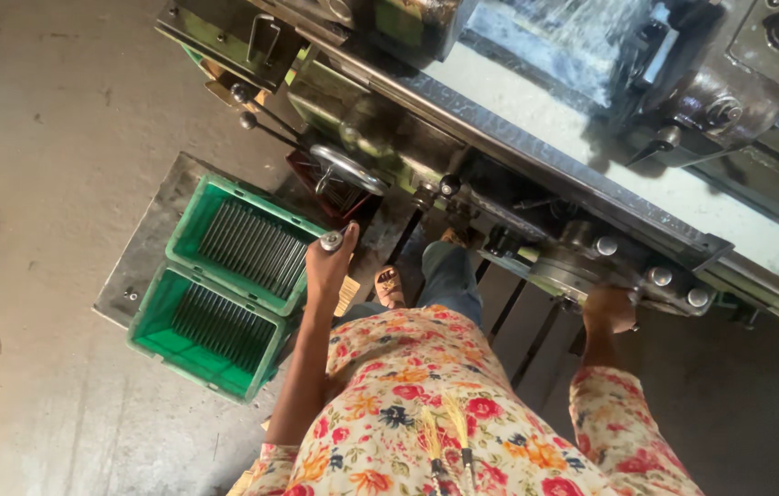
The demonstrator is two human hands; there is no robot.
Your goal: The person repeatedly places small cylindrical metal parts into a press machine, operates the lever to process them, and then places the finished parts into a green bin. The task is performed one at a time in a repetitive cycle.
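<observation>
We saw our left hand (328,266) reaching forward from a flowered sleeve (408,413), its fingers closed around the metal knob (331,241) of a lever at the front of the machine (499,156). Our right hand (610,310) was clenched on a round metal housing (582,266) along the machine's front edge, just beside three shiny bolts (651,276). On the floor (40,184), left of our left arm, two green crates (224,285) stood touching on a grey plate, each holding a row of thin metal rods. Farther off, a chrome handwheel (348,170) sat under the machine's long bed, and beyond it lay a pale flat surface.
</observation>
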